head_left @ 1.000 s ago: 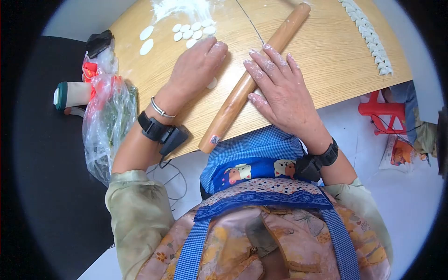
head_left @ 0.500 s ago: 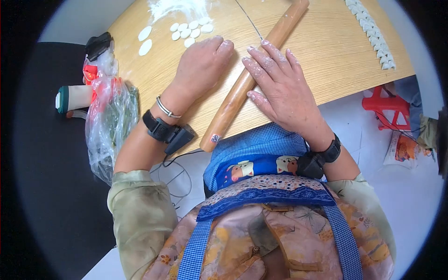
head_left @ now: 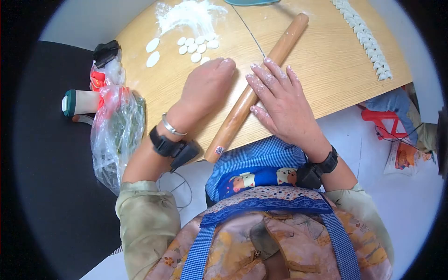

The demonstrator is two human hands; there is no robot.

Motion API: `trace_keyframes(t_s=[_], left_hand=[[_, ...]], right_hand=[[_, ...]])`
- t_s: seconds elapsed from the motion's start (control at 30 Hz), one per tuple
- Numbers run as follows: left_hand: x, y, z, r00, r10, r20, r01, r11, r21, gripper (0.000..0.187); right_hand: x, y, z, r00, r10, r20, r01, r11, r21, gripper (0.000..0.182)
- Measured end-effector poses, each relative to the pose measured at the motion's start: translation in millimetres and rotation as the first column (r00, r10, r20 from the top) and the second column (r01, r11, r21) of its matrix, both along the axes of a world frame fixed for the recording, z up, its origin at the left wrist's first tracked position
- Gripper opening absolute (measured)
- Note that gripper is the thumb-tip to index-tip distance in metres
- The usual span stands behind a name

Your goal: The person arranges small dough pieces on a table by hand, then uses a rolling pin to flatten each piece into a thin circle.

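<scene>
My left hand (head_left: 208, 86) is closed with its fingers curled under, low over the wooden table. Whatever it may hold is hidden beneath it. A wooden rolling pin (head_left: 239, 112) lies slanted across the near part of the table, to the right of that hand. Flat on the pin rests my right hand (head_left: 282, 100), fingers stretched and slightly apart, the tips dusted with flour. Just beyond my left hand lie several small white dough discs (head_left: 192, 48). Two larger flattened dough rounds (head_left: 152, 59) are farther left.
Loose flour (head_left: 189, 18) covers the far part of the table (head_left: 322, 60). A long row of folded dumplings (head_left: 366, 39) runs along the right. A teal dish (head_left: 252, 2) shows at the top edge. Plastic bags (head_left: 119, 130) hang at the left; a red stool (head_left: 382, 123) stands right.
The view has tipped upward, so the table contents sit lower and the teal dish has come into sight. Both hands keep nearly the same pose.
</scene>
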State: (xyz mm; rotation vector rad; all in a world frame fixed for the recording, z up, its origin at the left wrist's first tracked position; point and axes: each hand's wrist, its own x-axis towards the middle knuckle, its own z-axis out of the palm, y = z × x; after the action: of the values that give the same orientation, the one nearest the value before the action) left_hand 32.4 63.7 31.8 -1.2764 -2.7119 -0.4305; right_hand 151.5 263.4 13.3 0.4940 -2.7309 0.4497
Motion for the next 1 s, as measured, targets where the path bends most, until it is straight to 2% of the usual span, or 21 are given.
trace_keyframes(t_s=[0.03,0.1,0.13,0.2,0.43,0.5,0.6,0.63,0.7,0.83,0.9,1.0], left_hand=[[-2,-5,7,1.000,-0.004,-0.007,0.004,1.000,0.003,0.011],[-4,-20,18,0.949,-0.100,0.300,0.075,0.993,0.094,0.016],[-3,-25,24,0.948,-0.104,0.300,0.078,0.992,0.096,0.016],[0,-31,34,0.826,-0.054,0.561,0.030,0.998,0.053,0.023],[1,-32,32,0.827,-0.013,0.562,0.033,0.999,-0.025,0.017],[3,-33,32,0.878,-0.049,0.477,0.073,0.997,-0.031,0.016],[6,-31,36,0.860,-0.012,0.509,0.061,0.995,-0.079,0.014],[6,-31,31,0.857,-0.014,0.514,0.057,0.996,-0.069,0.014],[5,-29,19,0.676,-0.104,0.730,-0.085,0.973,0.217,0.008],[-4,-25,8,0.628,-0.134,0.767,-0.153,0.945,0.290,0.005],[-7,-26,7,0.609,-0.091,0.787,-0.121,0.971,0.207,0.010],[-7,-29,-1,0.584,-0.142,0.799,-0.103,0.964,0.247,0.009]], right_hand=[[-1,1,0,1.000,-0.004,-0.007,0.004,1.000,0.003,0.056],[-1,1,0,1.000,0.007,0.013,-0.007,1.000,-0.004,0.056],[0,0,0,1.000,0.004,0.012,-0.004,1.000,-0.003,0.056],[0,0,2,1.000,0.006,0.031,-0.006,1.000,0.003,0.056],[0,0,1,1.000,0.000,0.031,0.000,1.000,0.012,0.057],[0,-1,1,1.000,0.001,0.024,-0.001,1.000,0.003,0.057],[0,0,2,1.000,0.005,0.031,-0.005,1.000,0.003,0.056],[0,-1,1,0.999,0.009,0.037,-0.009,1.000,0.013,0.056],[0,-1,1,1.000,0.005,0.024,-0.006,1.000,0.005,0.056],[-1,-2,2,0.999,0.017,0.045,-0.018,1.000,0.024,0.055],[-2,-2,1,0.999,0.012,0.033,-0.012,1.000,0.005,0.055],[-3,-2,-1,0.999,0.019,0.040,-0.020,1.000,0.022,0.057]])
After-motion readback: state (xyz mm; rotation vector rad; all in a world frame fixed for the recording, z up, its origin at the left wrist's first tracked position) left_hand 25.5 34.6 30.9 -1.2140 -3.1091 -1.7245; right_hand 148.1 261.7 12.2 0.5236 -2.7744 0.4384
